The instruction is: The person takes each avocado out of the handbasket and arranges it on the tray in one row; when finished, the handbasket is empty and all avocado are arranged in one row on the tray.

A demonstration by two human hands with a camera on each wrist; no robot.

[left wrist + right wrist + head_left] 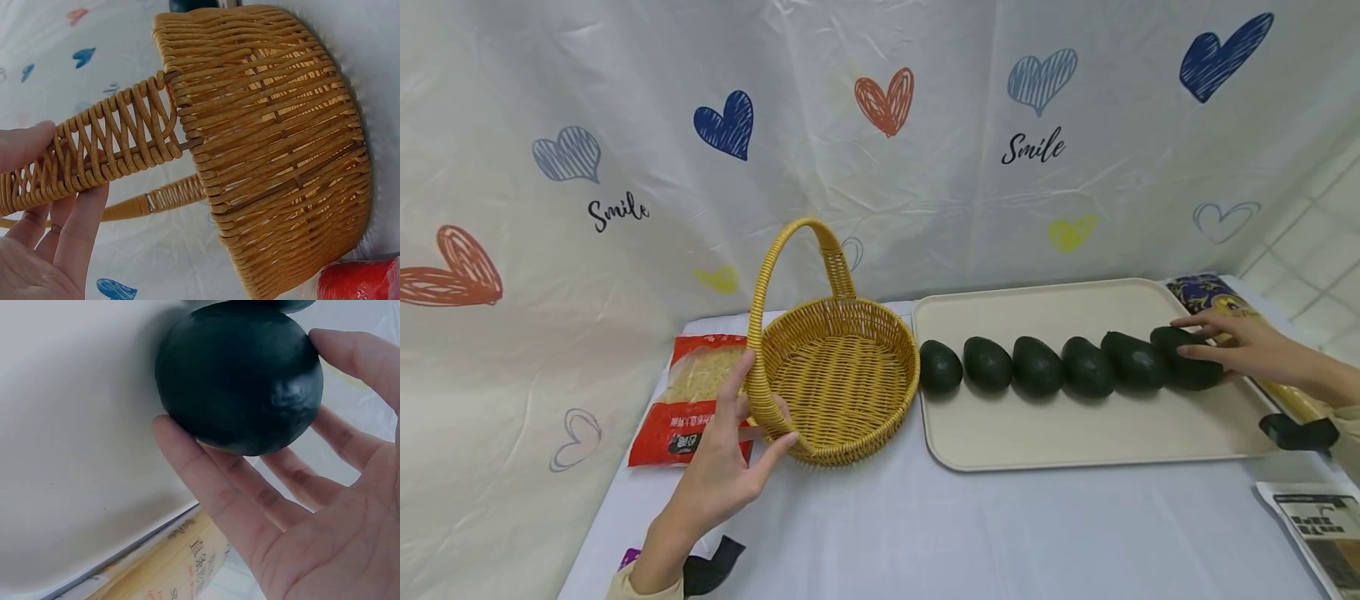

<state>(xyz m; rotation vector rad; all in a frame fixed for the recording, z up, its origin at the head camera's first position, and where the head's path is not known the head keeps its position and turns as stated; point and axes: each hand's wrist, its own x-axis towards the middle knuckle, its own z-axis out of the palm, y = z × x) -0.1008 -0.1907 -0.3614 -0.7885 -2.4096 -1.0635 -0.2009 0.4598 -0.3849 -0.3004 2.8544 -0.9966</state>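
A yellow woven basket (835, 396) with a tall arched handle stands left of the tray, with nothing in it. My left hand (718, 467) holds the near lower part of the handle; in the left wrist view its thumb (28, 147) lies on one side and the fingers on the other. Several dark green avocados lie in a row across the beige tray (1060, 437). At the row's right end, my right hand (1251, 343) grips the last avocado (237, 375), thumb and fingers spread round it.
A red food packet (651, 437) lies left of the basket. Beside the tray's right edge is a pasta packet (187, 556), and another printed packet (1318, 525) lies at the front right. Behind the table hangs a white cloth (940, 192) printed with hearts.
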